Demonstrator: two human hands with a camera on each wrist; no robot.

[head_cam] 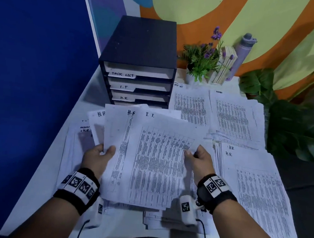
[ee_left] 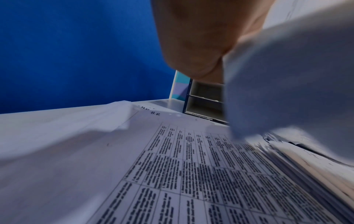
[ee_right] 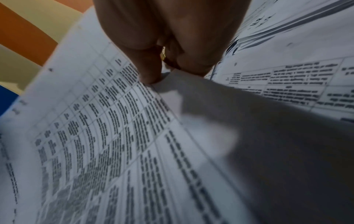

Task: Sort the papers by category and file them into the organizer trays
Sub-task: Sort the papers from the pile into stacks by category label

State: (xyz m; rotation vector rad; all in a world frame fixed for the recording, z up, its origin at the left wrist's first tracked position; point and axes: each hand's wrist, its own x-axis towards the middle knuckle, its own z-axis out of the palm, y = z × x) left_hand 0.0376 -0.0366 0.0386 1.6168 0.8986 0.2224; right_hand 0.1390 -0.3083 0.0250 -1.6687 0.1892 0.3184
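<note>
Sorting is under way: the left hand grips fanned H.R. sheets while the right hand pinches the I.T. sheet above the tabletop, which likely goes next to the organizer's I.T. tray.

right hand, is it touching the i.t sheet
Touching: head view shows the right hand pinching the I.T sheet at its right edge; right wrist view confirms.
</note>
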